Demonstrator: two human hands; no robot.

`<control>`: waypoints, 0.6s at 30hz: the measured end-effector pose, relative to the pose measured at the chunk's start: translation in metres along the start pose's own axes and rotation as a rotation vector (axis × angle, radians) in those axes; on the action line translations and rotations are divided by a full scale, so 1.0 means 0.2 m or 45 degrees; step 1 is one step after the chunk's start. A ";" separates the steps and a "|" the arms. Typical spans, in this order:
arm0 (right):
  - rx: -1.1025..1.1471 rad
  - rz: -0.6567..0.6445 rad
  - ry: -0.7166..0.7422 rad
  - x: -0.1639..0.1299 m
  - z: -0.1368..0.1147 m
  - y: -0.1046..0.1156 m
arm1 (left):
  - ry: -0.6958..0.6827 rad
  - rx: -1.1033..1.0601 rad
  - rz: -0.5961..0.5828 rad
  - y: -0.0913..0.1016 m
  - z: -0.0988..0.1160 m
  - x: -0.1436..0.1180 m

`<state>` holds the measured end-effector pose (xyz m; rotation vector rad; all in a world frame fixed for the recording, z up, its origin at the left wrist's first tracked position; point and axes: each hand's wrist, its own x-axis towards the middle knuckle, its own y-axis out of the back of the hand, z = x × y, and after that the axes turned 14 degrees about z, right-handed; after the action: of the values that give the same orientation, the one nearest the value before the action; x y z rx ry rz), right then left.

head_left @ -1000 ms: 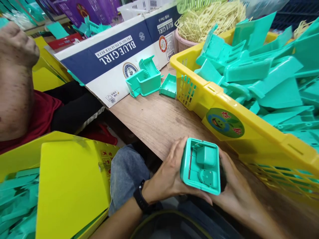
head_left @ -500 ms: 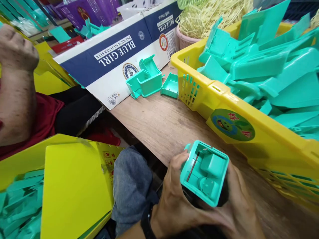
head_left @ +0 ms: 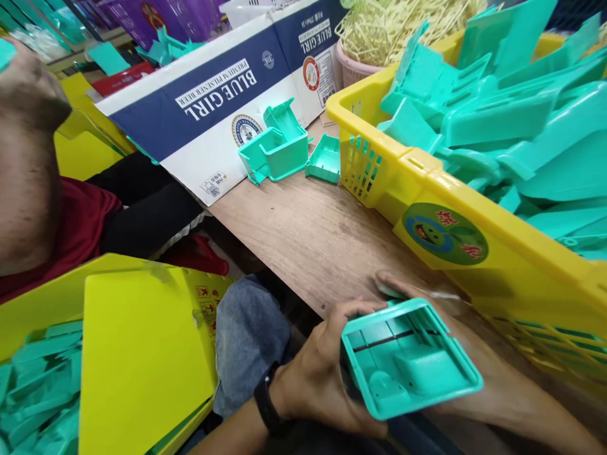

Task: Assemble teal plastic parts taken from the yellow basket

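Right at the near edge, both hands are on one teal tray-like housing (head_left: 410, 360), open side up, showing a raised block, a round boss and a dark slot across it. The left hand (head_left: 322, 379) wraps its left end, thumb hooked over the rim at about 11 o'clock of the part, a black watch (head_left: 265, 398) on that wrist. The right hand (head_left: 478, 373) lies under and behind the part, fingers (head_left: 393, 284) poking out past its far rim at 12 o'clock, so each grip is closed on the housing. The part sits just above the near edge of the wooden bench (head_left: 303, 227), over a knee in grey denim (head_left: 246, 341).

At 9 o'clock of the hands, a yellow bin (head_left: 142, 354) holds flat teal pieces (head_left: 33, 392). At 2 o'clock, touching the bench, stands a yellow basket (head_left: 455, 208) with a round green sticker (head_left: 444, 233), heaped with large teal mouldings (head_left: 502, 120).

Farther out at 12 o'clock, two small teal boxes (head_left: 277, 148) lean together, a shallow teal lid (head_left: 325, 161) just beside them, near the basket's corner. Behind them runs a blue-and-white carton (head_left: 213, 107) printed BLUE GIRL, upside down. At 10 o'clock another person's arm (head_left: 28, 164) and red sleeve (head_left: 76, 227) fill the edge. At the far top, a pink tub (head_left: 353, 72) of pale straw-like strips (head_left: 403, 25).
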<state>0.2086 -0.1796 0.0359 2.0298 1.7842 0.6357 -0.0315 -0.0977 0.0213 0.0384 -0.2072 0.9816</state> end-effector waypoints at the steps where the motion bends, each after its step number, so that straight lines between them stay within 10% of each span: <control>1: 0.127 -0.032 -0.035 0.01 -0.01 -0.03 | 0.057 -0.068 -0.013 0.01 0.00 0.01; 18: 0.105 0.509 0.084 0.00 -0.17 -0.09 | -0.170 0.073 0.284 -0.13 -0.02 -0.03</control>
<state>0.1760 -0.1788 0.0541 2.4758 1.4661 0.7581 -0.0123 -0.1171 0.0171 0.1358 -0.3105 1.2082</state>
